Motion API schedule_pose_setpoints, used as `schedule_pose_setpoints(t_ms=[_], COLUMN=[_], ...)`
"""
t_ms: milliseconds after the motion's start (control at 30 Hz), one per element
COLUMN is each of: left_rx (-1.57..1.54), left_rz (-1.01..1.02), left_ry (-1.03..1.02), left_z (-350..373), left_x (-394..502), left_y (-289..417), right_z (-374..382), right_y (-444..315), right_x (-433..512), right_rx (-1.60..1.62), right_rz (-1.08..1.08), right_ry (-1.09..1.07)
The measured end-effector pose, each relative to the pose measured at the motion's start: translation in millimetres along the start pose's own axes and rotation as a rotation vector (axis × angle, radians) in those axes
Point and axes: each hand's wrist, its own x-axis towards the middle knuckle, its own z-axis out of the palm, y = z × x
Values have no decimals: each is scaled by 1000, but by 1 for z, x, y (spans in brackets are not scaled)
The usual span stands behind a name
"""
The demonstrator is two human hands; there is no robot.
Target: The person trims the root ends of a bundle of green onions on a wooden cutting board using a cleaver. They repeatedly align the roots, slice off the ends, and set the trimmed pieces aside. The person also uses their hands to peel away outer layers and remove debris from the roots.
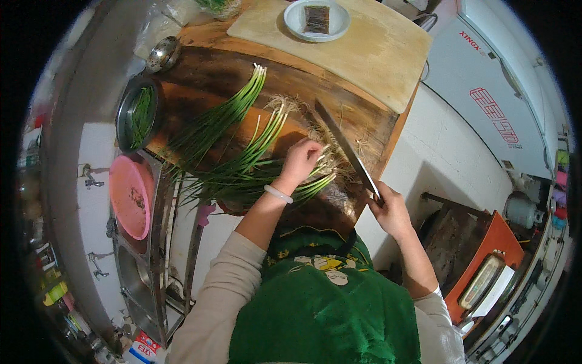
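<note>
My right hand (391, 211) grips the handle of a long-bladed kitchen knife (342, 139), whose blade slants up and left over the wooden board (373, 132). My left hand (300, 161), with a pale bracelet (278, 194) at the wrist, has curled fingers by the white ends of some scallions (318, 184). Whether it pinches a stalk is hidden. Tangled scallion roots (343, 164) lie under and beside the blade. A rooted bunch of scallions (266, 134) lies left of my left hand. Farther left lies a bunch with bare white ends (243, 98).
A metal bowl (120, 120) with cut greens stands at the board's left. Behind, a white plate (291, 27) with a dark packet rests on a pale cutting board (382, 59). A pink basin (129, 195) sits by the sink (136, 273); a white chest freezer (459, 68) stands right.
</note>
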Motion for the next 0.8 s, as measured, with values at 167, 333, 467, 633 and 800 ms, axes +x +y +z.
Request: schedule_pose_setpoints(t_ms=[167, 333, 467, 633, 800], left_rx=[244, 717, 833, 794, 773], left_rz=[72, -212, -185, -300, -217], left_ry=[198, 142, 218, 269, 206], left_z=[-19, -46, -42, -46, -45], left_x=[16, 39, 42, 38, 33], left_y=[-15, -33, -33, -42, -44], right_z=[-10, -8, -1, 3, 9], right_y=[-11, -9, -12, -14, -16], right_x=[-2, -9, -11, -14, -14], right_rx=[65, 90, 125, 140, 183], right_rz=[49, 31, -18, 0, -9], right_ry=[49, 54, 64, 40, 45])
